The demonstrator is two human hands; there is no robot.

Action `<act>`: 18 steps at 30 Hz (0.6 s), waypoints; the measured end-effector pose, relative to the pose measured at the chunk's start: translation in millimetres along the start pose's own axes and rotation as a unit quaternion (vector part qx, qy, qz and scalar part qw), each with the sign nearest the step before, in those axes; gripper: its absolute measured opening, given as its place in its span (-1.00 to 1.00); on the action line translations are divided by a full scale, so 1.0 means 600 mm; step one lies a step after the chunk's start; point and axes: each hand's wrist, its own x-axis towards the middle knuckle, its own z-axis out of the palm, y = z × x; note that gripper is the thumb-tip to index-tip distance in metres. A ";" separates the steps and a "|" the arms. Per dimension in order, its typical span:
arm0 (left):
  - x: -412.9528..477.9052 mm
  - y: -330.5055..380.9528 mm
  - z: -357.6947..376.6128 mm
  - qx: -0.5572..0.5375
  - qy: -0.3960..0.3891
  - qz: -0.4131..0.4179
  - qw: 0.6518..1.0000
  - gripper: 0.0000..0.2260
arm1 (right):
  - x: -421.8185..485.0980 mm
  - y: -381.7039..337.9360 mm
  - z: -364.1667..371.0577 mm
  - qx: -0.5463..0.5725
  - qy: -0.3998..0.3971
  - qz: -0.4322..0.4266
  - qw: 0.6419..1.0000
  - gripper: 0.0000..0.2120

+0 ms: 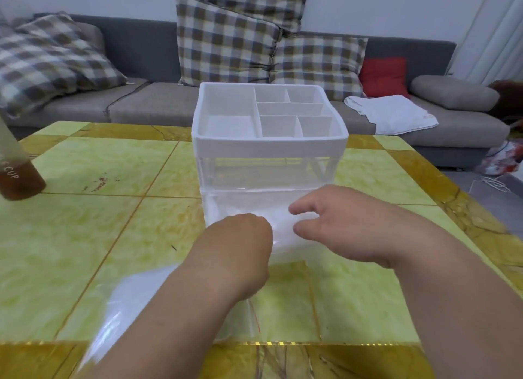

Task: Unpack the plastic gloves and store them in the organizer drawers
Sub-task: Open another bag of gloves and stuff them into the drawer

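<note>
A white organizer (268, 143) with a divided top tray and clear drawers stands mid-table. Its bottom drawer (218, 206) is pulled out toward me. A white wad of plastic gloves (278, 223) lies in that drawer. My left hand (240, 240) is curled knuckles-up over the wad's left end, its fingertips hidden. My right hand (339, 223) reaches in from the right, with bent fingers above the wad's right end and the thumb below it. The clear packaging bag (133, 302) lies flat on the table under my left forearm.
A bottle of brown liquid (17, 177) stands at the table's left edge. The yellow-green tiled table (99, 223) has a gold border. Behind it is a grey sofa (147, 101) with checked cushions, a red cushion and a white cloth.
</note>
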 end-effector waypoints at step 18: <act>-0.059 -0.125 -0.079 -0.163 0.090 -0.074 0.980 -0.74 | -0.092 -0.020 0.068 0.166 0.263 -0.004 0.950 -0.82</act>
